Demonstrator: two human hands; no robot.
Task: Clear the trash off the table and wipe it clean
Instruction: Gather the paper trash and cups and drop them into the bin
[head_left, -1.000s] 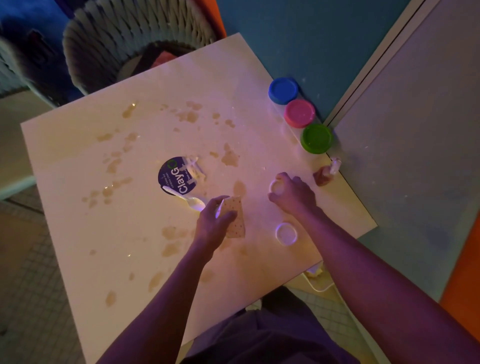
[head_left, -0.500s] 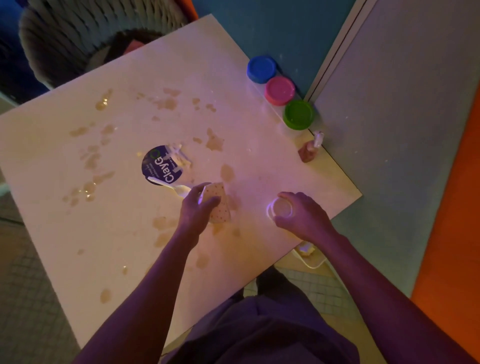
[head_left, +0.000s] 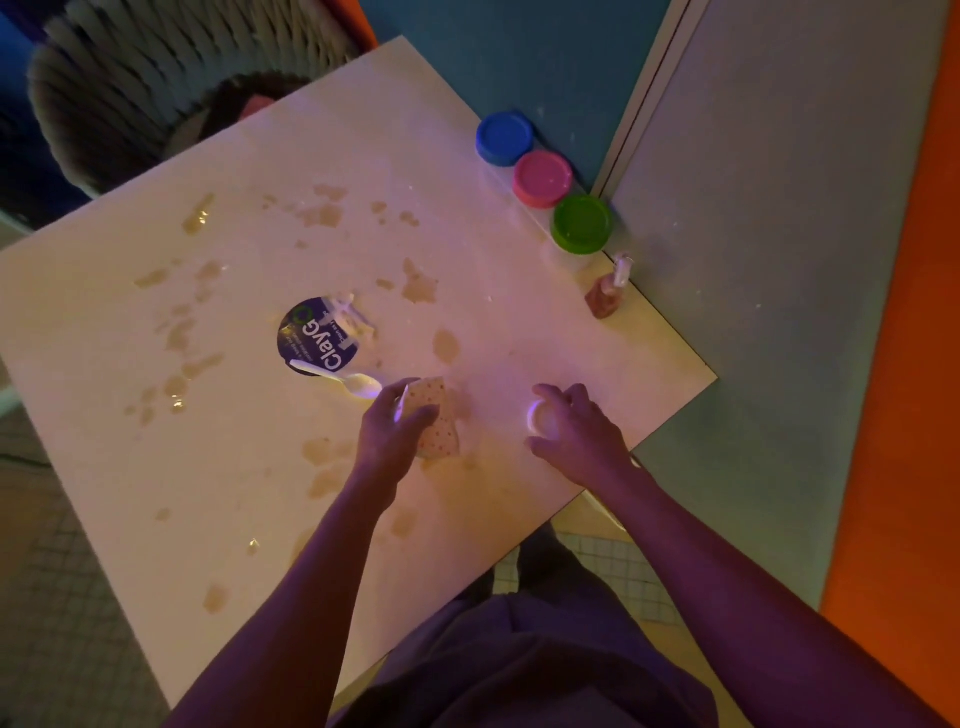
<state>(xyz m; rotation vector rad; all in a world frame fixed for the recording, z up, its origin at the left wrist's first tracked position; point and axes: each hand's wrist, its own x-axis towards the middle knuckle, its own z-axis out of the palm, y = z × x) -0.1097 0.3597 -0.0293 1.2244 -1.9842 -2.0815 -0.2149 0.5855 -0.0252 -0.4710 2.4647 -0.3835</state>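
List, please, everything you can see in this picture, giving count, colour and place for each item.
table: one, pale, centre, spattered with brownish spills
tubs: three, lids blue, pink, green, far right edge
small bottle: one, brownish, near the green tub
torn wrapper: one, dark blue, mid-table
plastic spoon: one, white, across the wrapper's near edge
woven basket: one, grey, beyond the table
dotted card: one, tan, in the left hand
small round cup: one, white, under the right hand
hands: left hand holds the card; right hand grips the cup

Both forearms reach over near edge of table (head_left: 156, 467). Left hand (head_left: 392, 431) fingers curled, pinching. Right hand (head_left: 576, 431) fingers curled, gripping.
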